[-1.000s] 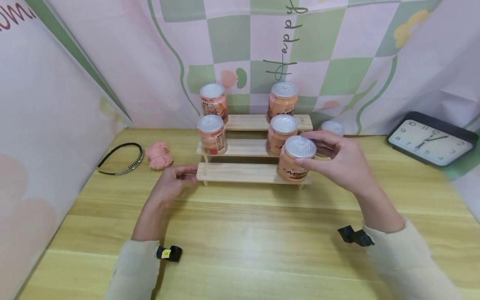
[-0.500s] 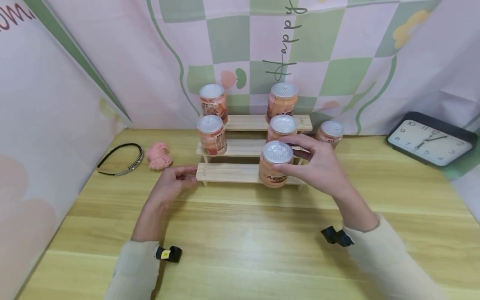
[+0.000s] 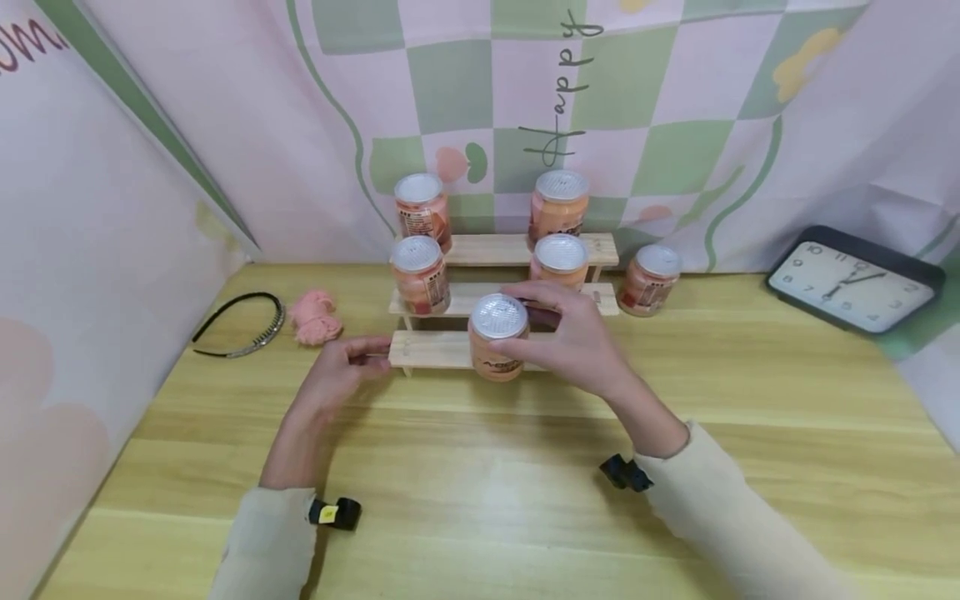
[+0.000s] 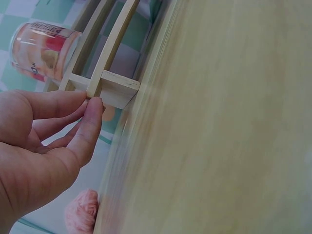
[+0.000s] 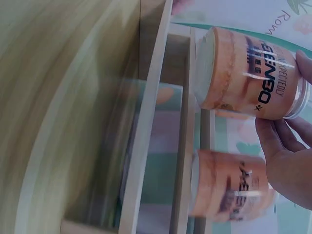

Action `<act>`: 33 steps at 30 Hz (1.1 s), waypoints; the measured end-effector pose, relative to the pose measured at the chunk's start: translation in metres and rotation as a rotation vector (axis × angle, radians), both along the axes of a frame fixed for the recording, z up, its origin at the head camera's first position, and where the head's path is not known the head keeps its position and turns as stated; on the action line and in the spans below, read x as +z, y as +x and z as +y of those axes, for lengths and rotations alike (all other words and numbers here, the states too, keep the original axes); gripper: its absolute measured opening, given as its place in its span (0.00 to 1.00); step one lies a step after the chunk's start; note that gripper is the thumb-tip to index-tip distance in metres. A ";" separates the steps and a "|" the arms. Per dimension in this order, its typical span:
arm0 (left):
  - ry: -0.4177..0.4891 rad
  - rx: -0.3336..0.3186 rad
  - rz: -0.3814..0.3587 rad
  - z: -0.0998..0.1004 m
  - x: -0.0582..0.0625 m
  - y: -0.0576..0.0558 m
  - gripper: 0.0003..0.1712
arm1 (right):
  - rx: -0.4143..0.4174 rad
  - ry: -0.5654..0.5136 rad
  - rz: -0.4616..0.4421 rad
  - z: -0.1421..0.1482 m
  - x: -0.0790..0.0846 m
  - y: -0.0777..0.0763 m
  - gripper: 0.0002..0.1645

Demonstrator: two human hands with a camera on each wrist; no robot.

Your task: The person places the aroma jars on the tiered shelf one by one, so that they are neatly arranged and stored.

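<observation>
My right hand (image 3: 573, 337) grips a peach-coloured can (image 3: 497, 350) near its silver lid, thumb and fingers on opposite sides. In the right wrist view this can (image 5: 253, 73) is apart from the front board, above it. The wooden three-step stand (image 3: 435, 348) lies under it. My left hand (image 3: 337, 375) pinches the left end of the front board, thumb and finger meeting there in the left wrist view (image 4: 53, 136). Similar cans stand on the middle step, left (image 3: 420, 279) and right (image 3: 561, 262), and on the top step, left (image 3: 422, 212) and right (image 3: 558, 208).
Another can (image 3: 649, 283) stands on the table (image 3: 480, 492), right of the stand. Pink yarn (image 3: 315, 317) and a black headband (image 3: 238, 325) lie at the left. A black-framed clock (image 3: 855, 279) leans at the far right. Behind hangs a checkered cloth (image 3: 453, 83).
My right hand has carried the can leftward, from the right end of the front step to about its middle. The left hand keeps its place on the board end. The view has tilted slightly.
</observation>
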State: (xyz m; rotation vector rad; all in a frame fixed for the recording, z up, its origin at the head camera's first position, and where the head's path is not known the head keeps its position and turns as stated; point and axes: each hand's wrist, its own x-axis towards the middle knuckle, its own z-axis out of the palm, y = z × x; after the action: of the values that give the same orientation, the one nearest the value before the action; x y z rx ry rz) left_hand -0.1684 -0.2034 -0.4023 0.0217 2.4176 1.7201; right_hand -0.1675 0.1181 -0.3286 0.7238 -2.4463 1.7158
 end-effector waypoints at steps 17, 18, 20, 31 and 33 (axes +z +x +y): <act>-0.014 0.003 -0.019 0.000 0.000 0.000 0.25 | 0.000 -0.047 0.043 -0.039 -0.018 -0.010 0.36; -0.011 0.003 -0.019 0.000 0.000 0.000 0.25 | -0.004 -0.044 0.044 -0.041 -0.018 -0.011 0.36; -0.006 0.004 -0.017 0.000 0.001 0.001 0.25 | -0.004 -0.045 0.050 -0.045 -0.019 -0.012 0.36; -0.005 -0.013 0.006 0.000 0.000 0.000 0.25 | 0.001 -0.035 0.119 -0.071 -0.030 -0.017 0.33; -0.008 -0.014 0.006 -0.001 0.000 0.000 0.25 | -0.001 -0.029 0.126 -0.076 -0.032 -0.017 0.33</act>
State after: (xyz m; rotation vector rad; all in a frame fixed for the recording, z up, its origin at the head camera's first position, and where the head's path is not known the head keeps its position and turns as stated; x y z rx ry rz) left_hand -0.1687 -0.2039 -0.4021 0.0426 2.4220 1.7069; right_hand -0.1846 0.0423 -0.3609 0.8012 -2.3334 1.6474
